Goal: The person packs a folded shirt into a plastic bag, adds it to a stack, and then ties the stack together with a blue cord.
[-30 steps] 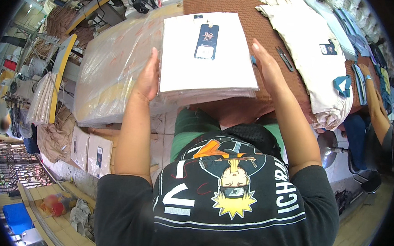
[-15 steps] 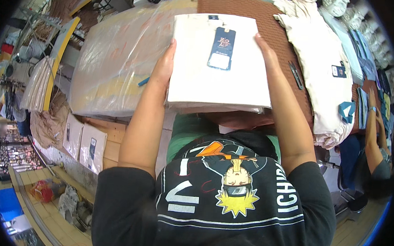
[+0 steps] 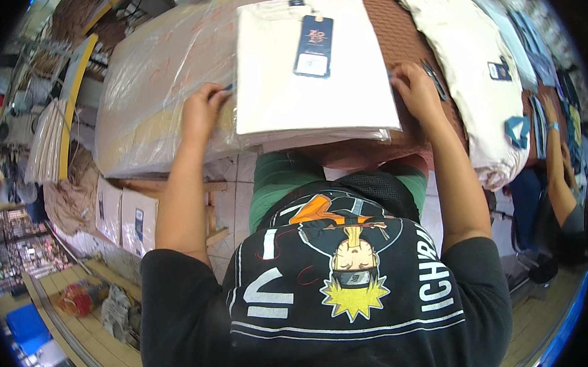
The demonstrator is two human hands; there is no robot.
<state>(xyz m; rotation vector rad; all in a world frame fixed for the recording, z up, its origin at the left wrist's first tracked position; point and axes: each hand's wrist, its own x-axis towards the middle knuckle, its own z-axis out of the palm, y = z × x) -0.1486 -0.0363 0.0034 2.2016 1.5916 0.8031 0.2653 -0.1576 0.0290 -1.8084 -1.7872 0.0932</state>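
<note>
While beside white garment (image 3: 273,88) edges, left fingers (image 3: 210,89) and right fingers (image 3: 404,72) curled, hold unclear.

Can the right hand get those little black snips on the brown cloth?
Probably yes. The snips lie right beside the right hand, and nothing seems to stand between them. Its fingers point toward the folded white shirt though, so it might need to turn.

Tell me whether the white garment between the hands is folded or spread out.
Folded: the white garment lies as a compact, straight-edged rectangle, its dark blue tag facing up and no sleeves spreading out.
</note>
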